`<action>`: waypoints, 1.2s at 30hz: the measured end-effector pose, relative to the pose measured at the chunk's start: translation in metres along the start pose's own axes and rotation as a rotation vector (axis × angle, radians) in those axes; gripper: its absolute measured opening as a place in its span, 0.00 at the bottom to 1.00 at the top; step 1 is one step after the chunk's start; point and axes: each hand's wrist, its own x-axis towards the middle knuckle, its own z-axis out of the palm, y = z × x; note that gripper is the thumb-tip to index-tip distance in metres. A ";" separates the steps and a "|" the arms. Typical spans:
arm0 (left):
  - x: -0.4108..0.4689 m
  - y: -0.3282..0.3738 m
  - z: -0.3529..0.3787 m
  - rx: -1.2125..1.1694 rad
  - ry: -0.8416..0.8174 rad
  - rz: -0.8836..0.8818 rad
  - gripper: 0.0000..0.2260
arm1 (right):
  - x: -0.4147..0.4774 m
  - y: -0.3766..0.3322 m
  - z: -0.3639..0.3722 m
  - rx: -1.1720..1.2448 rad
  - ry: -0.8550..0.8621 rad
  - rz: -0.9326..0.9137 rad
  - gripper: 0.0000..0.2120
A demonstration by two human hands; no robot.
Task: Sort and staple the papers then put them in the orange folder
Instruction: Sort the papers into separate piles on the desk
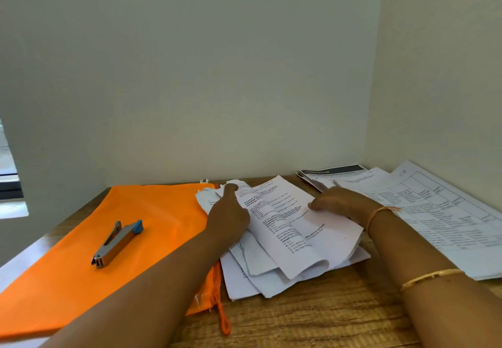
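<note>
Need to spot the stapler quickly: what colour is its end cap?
Blue end cap on the stapler, clearest in head view.
</note>
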 end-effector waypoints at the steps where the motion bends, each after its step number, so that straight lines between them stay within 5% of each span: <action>1: -0.001 -0.001 0.000 0.110 -0.025 0.069 0.21 | 0.000 -0.001 0.000 0.005 -0.007 0.017 0.15; 10: -0.007 0.001 0.001 0.847 -0.054 0.265 0.18 | -0.003 -0.003 0.000 0.394 -0.136 -0.035 0.12; 14: 0.000 -0.001 0.005 0.652 -0.263 0.543 0.23 | -0.007 -0.004 0.003 0.471 -0.244 -0.164 0.13; 17: 0.003 -0.004 0.010 0.529 -0.331 0.585 0.19 | -0.008 -0.004 0.007 0.654 -0.424 -0.230 0.12; 21: 0.006 0.002 0.006 0.215 -0.245 0.363 0.15 | -0.014 -0.008 0.012 0.809 -0.565 -0.291 0.14; 25: 0.011 0.004 0.002 -0.370 -0.306 -0.064 0.26 | -0.017 -0.010 0.017 0.804 -0.556 -0.330 0.13; 31: 0.015 0.002 0.001 -0.661 -0.222 -0.357 0.12 | -0.022 -0.013 0.017 0.824 -0.566 -0.343 0.13; 36: 0.014 0.006 0.000 -0.766 -0.173 -0.428 0.16 | -0.023 -0.017 0.018 0.766 -0.514 -0.431 0.14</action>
